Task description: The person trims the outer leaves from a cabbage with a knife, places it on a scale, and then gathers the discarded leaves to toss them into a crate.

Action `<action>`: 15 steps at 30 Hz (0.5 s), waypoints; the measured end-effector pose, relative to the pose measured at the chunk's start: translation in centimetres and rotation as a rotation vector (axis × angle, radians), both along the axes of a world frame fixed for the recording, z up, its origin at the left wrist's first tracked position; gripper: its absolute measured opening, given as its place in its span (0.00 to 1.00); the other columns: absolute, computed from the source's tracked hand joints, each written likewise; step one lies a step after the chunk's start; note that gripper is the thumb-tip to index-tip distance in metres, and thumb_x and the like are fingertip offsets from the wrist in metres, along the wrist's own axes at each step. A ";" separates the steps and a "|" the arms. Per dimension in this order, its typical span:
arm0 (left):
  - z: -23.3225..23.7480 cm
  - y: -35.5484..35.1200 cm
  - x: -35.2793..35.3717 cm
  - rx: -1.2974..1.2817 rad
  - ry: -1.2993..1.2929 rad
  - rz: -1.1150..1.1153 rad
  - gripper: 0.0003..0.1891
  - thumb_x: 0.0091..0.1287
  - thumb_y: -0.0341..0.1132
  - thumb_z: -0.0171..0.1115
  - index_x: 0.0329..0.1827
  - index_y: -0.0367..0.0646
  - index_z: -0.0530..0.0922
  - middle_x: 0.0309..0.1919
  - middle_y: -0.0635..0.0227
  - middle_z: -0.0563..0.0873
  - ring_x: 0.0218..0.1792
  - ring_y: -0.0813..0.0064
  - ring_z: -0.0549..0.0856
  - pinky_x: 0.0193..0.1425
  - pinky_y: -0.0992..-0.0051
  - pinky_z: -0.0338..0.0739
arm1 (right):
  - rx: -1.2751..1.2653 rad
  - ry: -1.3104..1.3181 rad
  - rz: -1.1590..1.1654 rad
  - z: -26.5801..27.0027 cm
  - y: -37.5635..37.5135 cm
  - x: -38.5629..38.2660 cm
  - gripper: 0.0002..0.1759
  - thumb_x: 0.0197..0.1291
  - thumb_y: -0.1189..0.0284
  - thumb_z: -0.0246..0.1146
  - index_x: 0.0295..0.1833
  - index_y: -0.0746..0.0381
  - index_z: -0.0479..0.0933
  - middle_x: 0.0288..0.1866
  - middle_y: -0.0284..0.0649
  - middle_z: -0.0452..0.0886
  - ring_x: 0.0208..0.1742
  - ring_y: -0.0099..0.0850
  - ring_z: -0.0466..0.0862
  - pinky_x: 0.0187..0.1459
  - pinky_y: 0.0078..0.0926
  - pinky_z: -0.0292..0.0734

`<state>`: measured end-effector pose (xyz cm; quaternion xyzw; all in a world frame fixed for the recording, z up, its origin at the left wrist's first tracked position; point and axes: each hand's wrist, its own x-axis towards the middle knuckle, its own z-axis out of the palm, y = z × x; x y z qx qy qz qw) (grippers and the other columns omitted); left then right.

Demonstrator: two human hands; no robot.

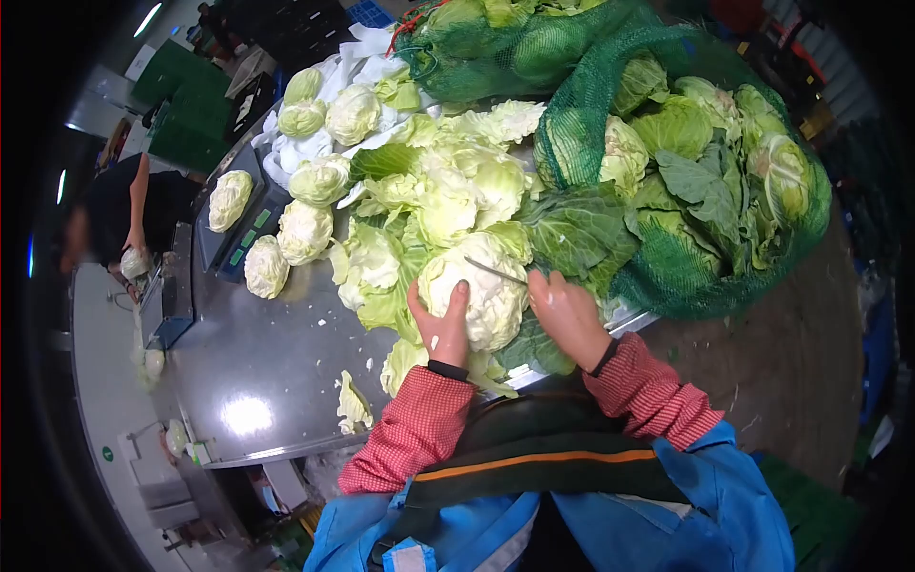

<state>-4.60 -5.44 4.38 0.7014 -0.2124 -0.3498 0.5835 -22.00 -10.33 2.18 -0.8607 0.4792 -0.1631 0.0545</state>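
Observation:
A pale, trimmed cabbage (488, 303) rests among loose leaves near the table's front edge. My left hand (444, 319) grips its left side, thumb lying over the top and fingers around the edge. In my right hand (564, 310) is a knife (496, 271), its thin blade lying across the cabbage's upper right; the fist hides the handle. Pale outer leaves (457, 195) are heaped just beyond the cabbage. A broad dark green leaf (577, 234) spreads close to the right hand.
Untrimmed cabbages (672, 129) fill a green mesh sack (715, 300) on the right. Several trimmed cabbages (305, 232) stand left, one on a scale (250, 224). The metal table (276, 367) carries scraps. Another person (114, 210) works at the far left.

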 end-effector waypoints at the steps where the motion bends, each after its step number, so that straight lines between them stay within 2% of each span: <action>1: -0.2 0.0 -0.2 0.010 -0.031 0.007 0.44 0.61 0.37 0.75 0.75 0.36 0.56 0.60 0.50 0.75 0.59 0.65 0.76 0.64 0.69 0.72 | 0.000 0.036 -0.031 -0.3 -0.4 0.3 0.07 0.62 0.70 0.62 0.37 0.59 0.70 0.26 0.44 0.77 0.22 0.41 0.82 0.22 0.37 0.77; 4: -0.7 -0.1 -0.2 -0.024 -0.048 0.019 0.44 0.62 0.38 0.75 0.74 0.35 0.55 0.59 0.50 0.75 0.58 0.65 0.77 0.64 0.69 0.72 | 0.025 0.006 -0.022 -0.8 -0.7 0.3 0.05 0.66 0.71 0.54 0.38 0.60 0.71 0.25 0.46 0.77 0.22 0.41 0.84 0.21 0.35 0.77; 7: -0.5 0.0 -0.3 -0.020 -0.062 0.003 0.44 0.62 0.38 0.75 0.75 0.35 0.55 0.60 0.50 0.75 0.58 0.65 0.77 0.64 0.69 0.72 | 0.464 -0.328 -0.111 -0.4 -1.1 -0.4 0.07 0.68 0.70 0.53 0.40 0.62 0.71 0.25 0.51 0.78 0.25 0.47 0.84 0.24 0.41 0.79; 10: -1.0 0.2 0.1 -0.031 -0.035 -0.023 0.44 0.62 0.38 0.74 0.75 0.35 0.55 0.61 0.50 0.73 0.59 0.65 0.76 0.64 0.69 0.71 | 0.396 -0.592 -0.150 -1.3 -4.1 -1.5 0.11 0.71 0.67 0.51 0.45 0.64 0.72 0.26 0.57 0.80 0.29 0.53 0.84 0.30 0.48 0.79; 11: -1.2 0.3 0.3 -0.034 0.001 -0.013 0.44 0.62 0.39 0.74 0.75 0.35 0.55 0.62 0.49 0.73 0.59 0.64 0.76 0.65 0.69 0.71 | 0.445 -0.526 -0.098 -1.5 -4.0 -1.7 0.12 0.71 0.65 0.52 0.47 0.64 0.71 0.28 0.58 0.81 0.30 0.54 0.84 0.30 0.49 0.79; 13: -1.1 0.1 0.6 -0.043 0.076 0.007 0.45 0.62 0.39 0.74 0.75 0.36 0.55 0.62 0.49 0.72 0.61 0.64 0.75 0.66 0.68 0.70 | 0.537 -0.390 0.007 2.6 -3.2 -0.9 0.16 0.71 0.61 0.54 0.51 0.63 0.71 0.33 0.61 0.82 0.33 0.55 0.84 0.32 0.51 0.78; 14: -1.4 0.1 1.0 -0.031 0.050 -0.014 0.45 0.62 0.39 0.74 0.75 0.36 0.55 0.63 0.49 0.72 0.61 0.64 0.74 0.66 0.68 0.70 | 0.602 -0.373 -0.093 3.2 -2.5 -0.1 0.20 0.68 0.58 0.59 0.54 0.62 0.69 0.38 0.59 0.81 0.33 0.52 0.85 0.31 0.49 0.79; 15: -1.8 0.2 1.3 -0.018 0.024 -0.033 0.45 0.62 0.39 0.74 0.75 0.36 0.55 0.63 0.49 0.71 0.62 0.64 0.74 0.67 0.68 0.69 | 0.487 -0.372 -0.095 3.5 -2.5 0.6 0.21 0.66 0.58 0.61 0.54 0.62 0.69 0.39 0.58 0.81 0.33 0.52 0.85 0.31 0.49 0.79</action>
